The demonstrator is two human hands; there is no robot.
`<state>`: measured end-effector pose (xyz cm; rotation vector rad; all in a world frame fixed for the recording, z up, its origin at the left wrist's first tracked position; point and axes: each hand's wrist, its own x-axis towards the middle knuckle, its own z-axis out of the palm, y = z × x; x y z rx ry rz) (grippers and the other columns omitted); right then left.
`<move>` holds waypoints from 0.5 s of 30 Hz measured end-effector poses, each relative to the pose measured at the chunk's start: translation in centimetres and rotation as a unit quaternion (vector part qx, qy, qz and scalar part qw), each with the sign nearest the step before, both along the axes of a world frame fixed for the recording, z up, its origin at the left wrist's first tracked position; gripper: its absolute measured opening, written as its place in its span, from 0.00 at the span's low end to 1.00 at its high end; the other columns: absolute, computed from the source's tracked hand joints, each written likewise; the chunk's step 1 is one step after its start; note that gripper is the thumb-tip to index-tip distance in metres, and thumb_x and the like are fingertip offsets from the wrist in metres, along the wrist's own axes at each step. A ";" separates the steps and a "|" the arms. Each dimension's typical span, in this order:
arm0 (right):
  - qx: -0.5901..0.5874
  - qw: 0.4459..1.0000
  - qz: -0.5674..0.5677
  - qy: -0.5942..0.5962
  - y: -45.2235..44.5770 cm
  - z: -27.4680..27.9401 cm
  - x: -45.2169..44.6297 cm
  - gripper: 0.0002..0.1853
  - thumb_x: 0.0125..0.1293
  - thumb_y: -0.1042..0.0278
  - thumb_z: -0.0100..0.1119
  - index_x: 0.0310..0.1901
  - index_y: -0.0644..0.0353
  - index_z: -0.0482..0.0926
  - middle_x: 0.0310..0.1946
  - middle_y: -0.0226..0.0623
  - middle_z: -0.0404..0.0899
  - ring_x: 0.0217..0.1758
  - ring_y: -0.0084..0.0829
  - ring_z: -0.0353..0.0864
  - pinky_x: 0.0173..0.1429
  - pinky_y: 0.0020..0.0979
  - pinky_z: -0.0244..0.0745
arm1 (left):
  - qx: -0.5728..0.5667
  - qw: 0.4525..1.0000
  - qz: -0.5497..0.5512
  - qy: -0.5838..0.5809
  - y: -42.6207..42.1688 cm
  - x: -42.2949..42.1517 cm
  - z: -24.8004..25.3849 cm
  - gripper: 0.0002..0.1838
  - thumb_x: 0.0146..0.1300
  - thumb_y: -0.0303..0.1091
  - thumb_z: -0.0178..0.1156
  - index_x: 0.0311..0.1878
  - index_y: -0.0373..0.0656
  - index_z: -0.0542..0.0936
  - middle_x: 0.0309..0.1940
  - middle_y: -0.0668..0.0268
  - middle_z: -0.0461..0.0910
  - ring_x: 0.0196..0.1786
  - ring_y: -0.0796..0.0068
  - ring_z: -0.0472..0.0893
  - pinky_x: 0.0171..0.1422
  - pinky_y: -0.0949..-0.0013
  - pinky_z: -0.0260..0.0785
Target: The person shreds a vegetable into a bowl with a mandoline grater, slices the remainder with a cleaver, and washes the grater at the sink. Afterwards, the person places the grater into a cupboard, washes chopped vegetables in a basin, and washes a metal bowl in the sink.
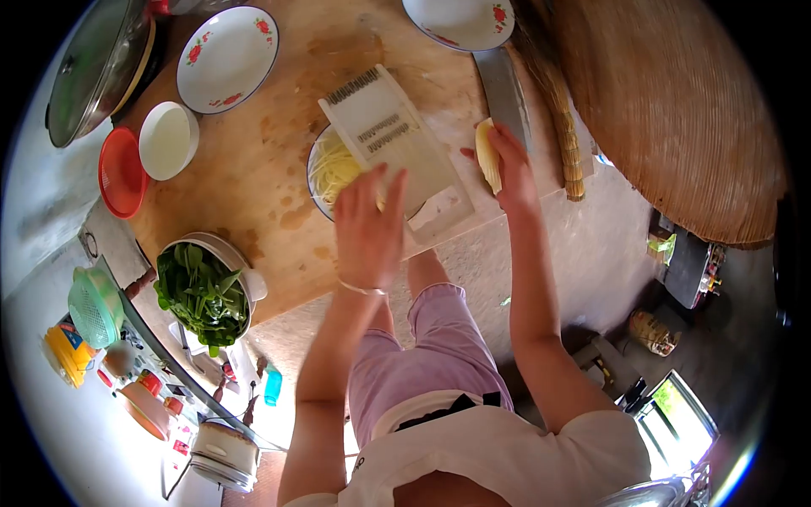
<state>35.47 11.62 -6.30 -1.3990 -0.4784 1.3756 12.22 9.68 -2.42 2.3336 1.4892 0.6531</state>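
A white grater [410, 144] lies slanted across a plate with a blue rim, where pale yellow shreds [332, 167] show at its left side. Over the grater's lower left edge and the plate is my left hand [369, 224], its fingers apart, holding nothing that I can see. My right hand [514, 169] grips a pale yellow peeled piece [487, 156] to the right of the grater, apart from it. Behind that hand a wide knife blade [504, 93] lies flat on the wooden table [279, 152].
Two flowered plates [226, 59] [465, 19] stand at the back. To the left are a white bowl [169, 141], a red bowl [122, 173], a lidded pan [97, 68] and a pot of green leaves [201, 291]. A straw bundle [557, 110] and a large round woven piece [676, 110] lie right.
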 end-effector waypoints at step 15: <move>-0.154 0.933 0.306 -0.111 -3.4 1.6 2.5 0.18 0.70 0.51 0.54 0.38 0.60 0.79 0.19 0.27 0.71 0.15 0.18 0.64 0.20 0.22 0.61 | 0.157 0.856 -0.392 0.298 11.0 2.2 0.2 0.05 0.53 0.33 0.58 0.33 0.45 0.77 0.38 0.69 0.71 0.47 0.74 0.71 0.50 0.68 0.68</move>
